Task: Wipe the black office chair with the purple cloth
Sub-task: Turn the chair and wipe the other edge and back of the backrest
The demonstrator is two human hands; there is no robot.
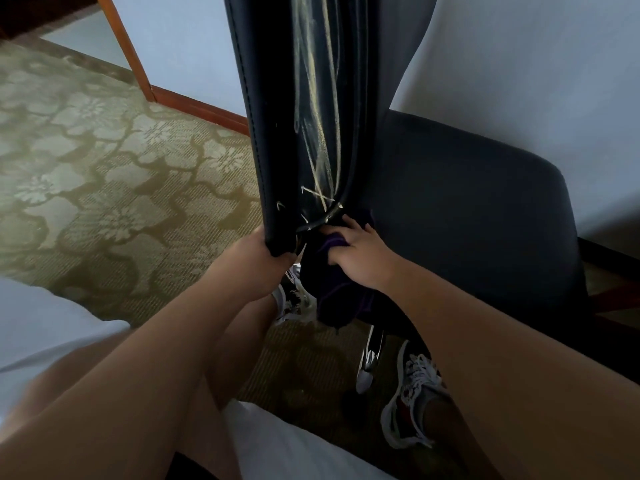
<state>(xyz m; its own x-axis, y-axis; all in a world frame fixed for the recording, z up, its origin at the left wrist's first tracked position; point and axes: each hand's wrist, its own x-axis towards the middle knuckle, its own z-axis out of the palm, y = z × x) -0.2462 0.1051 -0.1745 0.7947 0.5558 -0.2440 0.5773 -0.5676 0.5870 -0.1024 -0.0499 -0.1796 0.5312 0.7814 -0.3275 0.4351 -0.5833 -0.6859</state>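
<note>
Showing pale scratch marks, black chair backrest (304,109) stands upright.

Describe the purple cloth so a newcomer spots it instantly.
Find the black office chair and follow its backrest down to the seat. There the right hand presses a bunched purple cloth. It is soft, creased fabric, unlike the smooth chair.

chair (450,209): black, with pale yellow scratchy lines on the back
cloth (329,289): dark purple, almost black in the shade
carpet (104,185): green-brown with pale flower shapes
wall (519,57): light blue-white
baseboard (201,107): reddish brown wood
shoes (412,393): grey and white with white laces
shorts (294,448): white
</note>
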